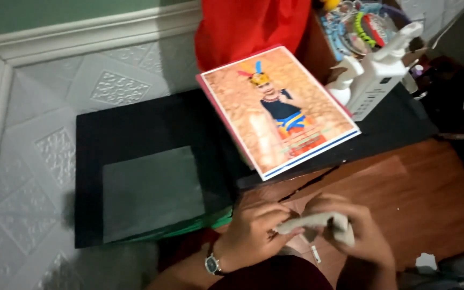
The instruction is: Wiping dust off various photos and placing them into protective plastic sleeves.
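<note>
Surface: wooden table (404, 188), black frame (135, 134), photo print (280, 113) | both hands' fingers closed on grey strip (310, 221) | white embossed wall (38, 107)

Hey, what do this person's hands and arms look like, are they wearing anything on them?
Both hands are bare, with no gloves or rings that can be made out. The left hand has a wristwatch with a dark round face and a metal case on the wrist. The right hand shows nothing on its wrist. No sleeve shows on either forearm.
</note>
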